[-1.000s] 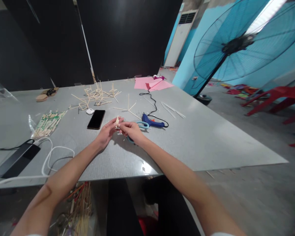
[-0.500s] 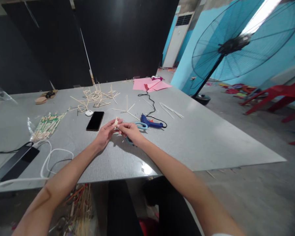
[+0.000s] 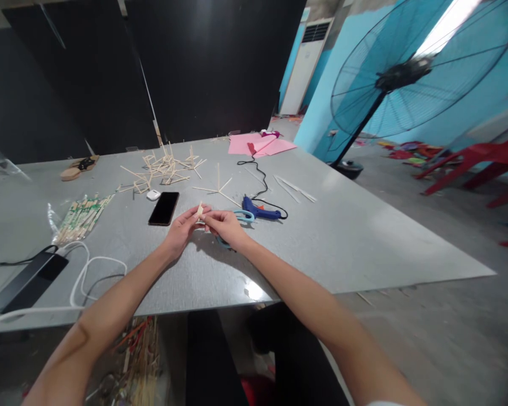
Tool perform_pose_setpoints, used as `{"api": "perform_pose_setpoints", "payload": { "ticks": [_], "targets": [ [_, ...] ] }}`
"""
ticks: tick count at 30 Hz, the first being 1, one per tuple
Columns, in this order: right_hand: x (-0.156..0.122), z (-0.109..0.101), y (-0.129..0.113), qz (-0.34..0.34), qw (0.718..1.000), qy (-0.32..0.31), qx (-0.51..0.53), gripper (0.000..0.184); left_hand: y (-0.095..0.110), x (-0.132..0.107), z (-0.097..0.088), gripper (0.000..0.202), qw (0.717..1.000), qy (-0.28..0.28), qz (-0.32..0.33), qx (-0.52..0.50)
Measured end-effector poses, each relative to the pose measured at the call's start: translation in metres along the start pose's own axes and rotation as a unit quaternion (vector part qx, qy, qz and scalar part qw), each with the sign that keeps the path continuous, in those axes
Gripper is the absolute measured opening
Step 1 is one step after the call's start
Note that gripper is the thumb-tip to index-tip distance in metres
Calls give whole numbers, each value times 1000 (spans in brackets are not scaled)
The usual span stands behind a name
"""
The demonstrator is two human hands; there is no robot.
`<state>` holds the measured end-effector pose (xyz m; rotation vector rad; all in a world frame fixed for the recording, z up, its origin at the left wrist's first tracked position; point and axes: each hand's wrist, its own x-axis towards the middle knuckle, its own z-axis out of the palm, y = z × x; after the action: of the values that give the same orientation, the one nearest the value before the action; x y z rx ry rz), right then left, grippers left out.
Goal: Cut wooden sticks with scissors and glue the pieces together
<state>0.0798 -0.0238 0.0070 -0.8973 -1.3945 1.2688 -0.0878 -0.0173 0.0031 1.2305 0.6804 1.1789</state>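
My left hand (image 3: 181, 231) and my right hand (image 3: 224, 224) meet above the table, fingers closed on short pale wooden sticks (image 3: 200, 210) whose tips poke up between them. How many sticks there are, I cannot make out. Under and behind my right hand lie light-blue-handled scissors (image 3: 246, 216), partly covered by it. Just right of them a blue glue gun (image 3: 260, 211) rests on its side. Beyond my fingers stands a small joined stick piece (image 3: 218, 186) with spread legs. A larger stick framework (image 3: 167, 168) sits farther back to the left.
A phone (image 3: 164, 208), a white earbud case (image 3: 153, 195) and a packet of sticks (image 3: 82, 219) lie left. A power bank (image 3: 27, 279) trails a white cable near the front edge. White strips (image 3: 296, 189) and pink paper (image 3: 260, 144) lie right and back. A large fan (image 3: 406, 76) stands beyond.
Both hands stay in the same place with the sticks between the fingers. The sticks' tips look slightly turned; nothing else on the table has moved.
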Motion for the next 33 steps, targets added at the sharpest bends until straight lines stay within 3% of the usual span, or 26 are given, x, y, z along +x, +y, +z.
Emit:
{"api": "perform_pose_setpoints", "payload": {
  "ticks": [3, 7, 11, 14, 17, 20, 23, 28, 33],
  "targets": [
    [1, 0, 2, -7, 999, 1, -32, 44, -3, 1, -1, 42, 1000, 11, 8, 27],
    [5, -3, 5, -21, 998, 19, -61, 37, -8, 8, -12, 45, 989, 83, 37, 116],
    [15, -25, 1, -44, 990, 75, -114, 31, -13, 19, -26, 48, 981, 136, 36, 133],
    [19, -65, -11, -51, 973, 138, -180, 24, -14, 23, -31, 45, 981, 142, 30, 128],
    [11, -124, -27, -40, 938, 196, -283, 17, -14, 22, -30, 42, 983, 132, 21, 127],
    [-3, -187, -43, 2, 877, 259, -405, 19, -13, 21, -28, 40, 984, 127, 10, 126],
    [-11, -236, -53, 73, 814, 291, -498, 28, -11, 21, -28, 39, 984, 132, 1, 121],
    [-1, -275, -54, 172, 761, 243, -576, 26, -10, 23, -31, 41, 983, 141, -12, 118],
    [28, -286, -75, 176, 741, 205, -615, 30, -10, 23, -31, 38, 981, 147, -20, 127]
  ]
}}
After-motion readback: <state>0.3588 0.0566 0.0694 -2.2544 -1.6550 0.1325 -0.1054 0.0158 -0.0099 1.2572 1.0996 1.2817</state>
